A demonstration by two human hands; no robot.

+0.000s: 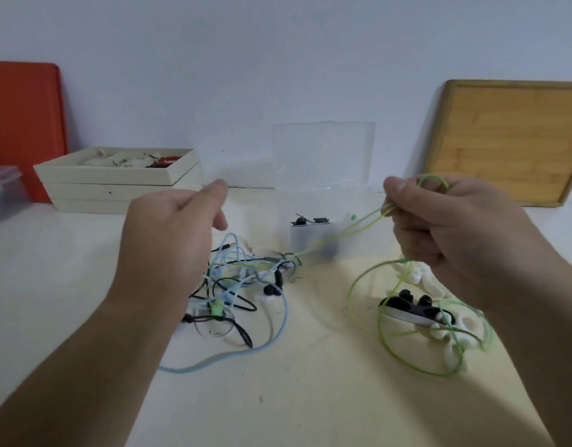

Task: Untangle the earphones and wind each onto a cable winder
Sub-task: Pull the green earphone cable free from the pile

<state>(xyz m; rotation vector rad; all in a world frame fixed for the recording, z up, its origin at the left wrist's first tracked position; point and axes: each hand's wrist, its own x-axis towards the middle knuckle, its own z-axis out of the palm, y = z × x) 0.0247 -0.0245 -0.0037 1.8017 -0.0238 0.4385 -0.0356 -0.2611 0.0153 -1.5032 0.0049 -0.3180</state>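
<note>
Right hand (452, 227) grips the green earphone cable (342, 227), which runs taut from the fist back into the tangle (242, 285) at centre table; slack green loops lie lower right over white winders (445, 333). Left hand (178, 233) hovers above the knot, fingers loosely curled, holding nothing visible. Progress looks early — green partly freed, blue and black cords knotted, nothing wound yet.

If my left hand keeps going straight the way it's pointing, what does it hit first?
Probably the clear box. The left hand points forward and a bit right, above the cable tangle, and its fingertips are not in view. Depth is unclear, so it may pass left of the box and reach the wall.
</note>
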